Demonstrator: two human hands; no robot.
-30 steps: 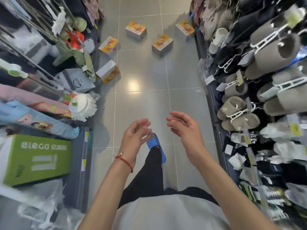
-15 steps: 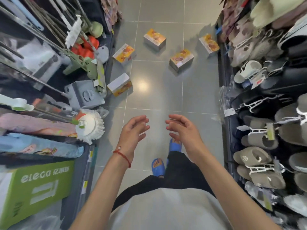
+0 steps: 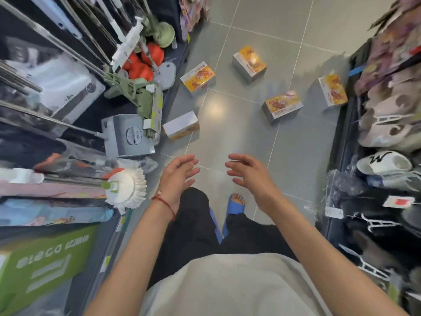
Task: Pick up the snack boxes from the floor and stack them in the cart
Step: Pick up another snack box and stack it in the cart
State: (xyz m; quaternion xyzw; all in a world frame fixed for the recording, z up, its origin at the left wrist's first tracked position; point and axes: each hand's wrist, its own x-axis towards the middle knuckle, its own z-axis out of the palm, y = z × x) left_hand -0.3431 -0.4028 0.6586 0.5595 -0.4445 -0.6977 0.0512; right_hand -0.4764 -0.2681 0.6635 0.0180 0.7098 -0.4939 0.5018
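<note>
Head view: five rectangular cardboard snack boxes (image 3: 282, 107) with glossy yellow-orange print lie scattered on the smooth grey tiled floor (image 3: 227, 137). The nearest lies just beside the boxy grey bucket (image 3: 127, 135), plain white face up; the rest lie beyond it. Nearer than the bucket, left hand (image 3: 180, 176) and right hand (image 3: 248, 176) hover apart, fingers loosely spread, holding nothing.
</note>
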